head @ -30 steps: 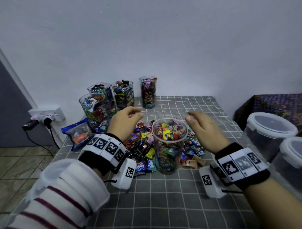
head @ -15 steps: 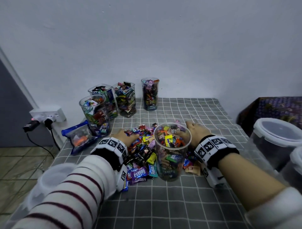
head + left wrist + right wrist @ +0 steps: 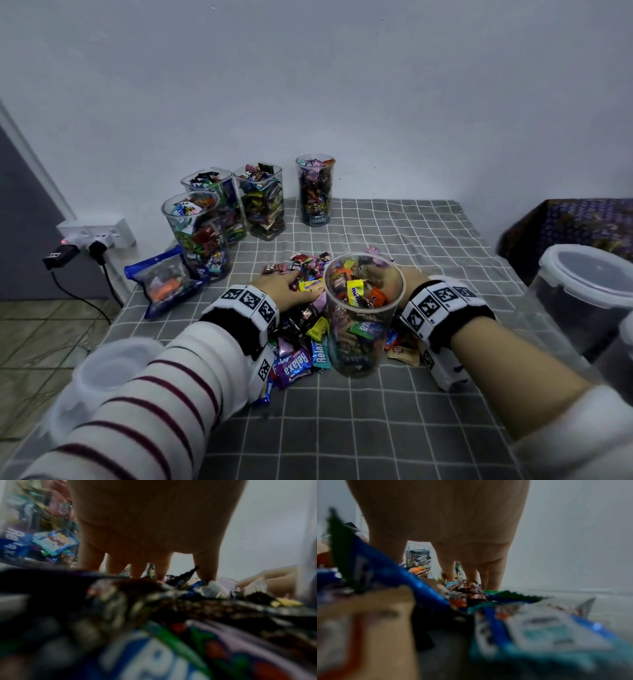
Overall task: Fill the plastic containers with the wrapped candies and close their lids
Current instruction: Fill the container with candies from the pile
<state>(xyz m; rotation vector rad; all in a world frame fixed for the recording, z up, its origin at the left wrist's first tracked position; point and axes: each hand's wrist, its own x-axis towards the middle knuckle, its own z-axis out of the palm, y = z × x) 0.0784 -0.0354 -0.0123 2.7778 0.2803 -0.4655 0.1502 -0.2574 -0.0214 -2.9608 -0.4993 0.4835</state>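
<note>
A clear plastic cup (image 3: pixel 363 329), nearly full of wrapped candies, stands in the middle of the checked cloth. Loose wrapped candies (image 3: pixel 305 329) lie heaped around its left, back and right sides. My left hand (image 3: pixel 287 286) lies palm down on the heap just left of the cup. In the left wrist view its fingers (image 3: pixel 205 569) reach straight down with their tips on the wrappers. My right hand (image 3: pixel 406 281) is low on the candies behind and right of the cup, partly seen through its wall. Its fingers (image 3: pixel 448 573) also point down onto the wrappers.
Several candy-filled clear containers (image 3: pixel 262 202) stand without lids at the back left by the wall, with a blue zip bag (image 3: pixel 164 284) beside them. Two lidded tubs (image 3: pixel 589 294) sit at the right edge. A white lid (image 3: pixel 109 370) lies at the lower left. A wall socket (image 3: pixel 92 236) is left.
Both hands have come down from beside the cup's rim onto the candy heap, the left one on the left side, the right one behind and right of the cup.
</note>
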